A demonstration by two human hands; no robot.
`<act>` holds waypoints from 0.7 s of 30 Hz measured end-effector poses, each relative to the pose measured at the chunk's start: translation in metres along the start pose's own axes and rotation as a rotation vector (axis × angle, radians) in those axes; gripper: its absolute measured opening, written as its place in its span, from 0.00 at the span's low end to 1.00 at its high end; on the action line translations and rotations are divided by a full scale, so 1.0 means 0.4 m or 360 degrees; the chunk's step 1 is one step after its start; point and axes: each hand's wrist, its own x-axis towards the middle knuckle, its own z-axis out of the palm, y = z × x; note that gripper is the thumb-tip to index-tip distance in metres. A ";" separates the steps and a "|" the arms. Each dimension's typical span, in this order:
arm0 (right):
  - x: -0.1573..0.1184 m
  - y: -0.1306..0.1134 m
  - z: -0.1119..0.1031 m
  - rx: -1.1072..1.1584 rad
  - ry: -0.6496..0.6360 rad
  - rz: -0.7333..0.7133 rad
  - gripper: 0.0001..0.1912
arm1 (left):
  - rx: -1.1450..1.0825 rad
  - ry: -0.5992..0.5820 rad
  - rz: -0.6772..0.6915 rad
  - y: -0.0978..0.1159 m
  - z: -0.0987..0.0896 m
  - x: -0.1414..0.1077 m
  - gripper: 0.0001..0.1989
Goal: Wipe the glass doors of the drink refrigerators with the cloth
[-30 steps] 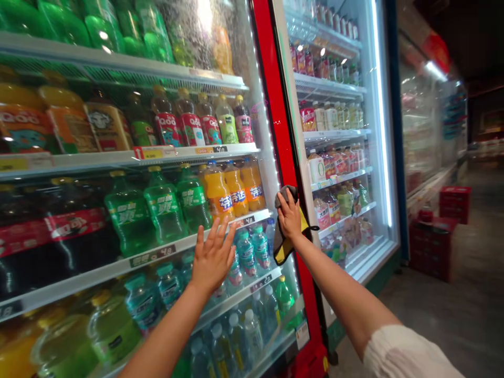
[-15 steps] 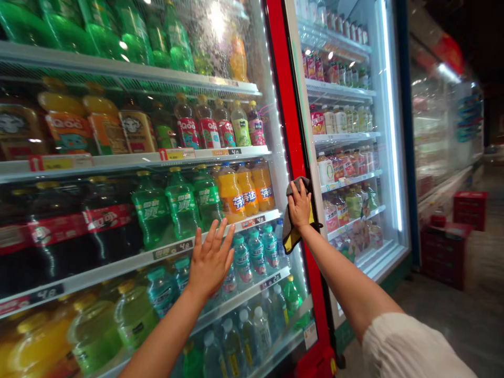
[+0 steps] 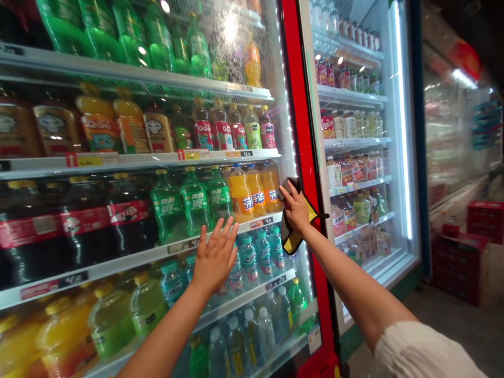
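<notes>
Two hands work at the glass door (image 3: 260,131) of a drinks fridge. The right hand (image 3: 296,207) presses a dark cloth (image 3: 293,239) with a yellow edge flat against the glass near the red frame (image 3: 301,131), fingers clenched over it at mid height. The left hand (image 3: 214,257) lies open on the glass, fingers spread, holding nothing. Judging by the glass, the wiping is partly done: the upper pane looks misted and speckled with droplets, while the part around the cloth looks clearer; the lower pane I cannot judge. Behind the glass, shelves (image 3: 137,157) carry green, orange and dark bottles. Another lit fridge (image 3: 354,142) stands to the right, and red crates (image 3: 460,262) sit on the floor of a dim aisle.
</notes>
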 end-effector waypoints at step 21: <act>0.079 -0.328 0.099 0.0088 0.0188 0.0201 0.29 | 0.0175 -0.0167 -0.0174 -0.147 -0.112 -0.055 0.34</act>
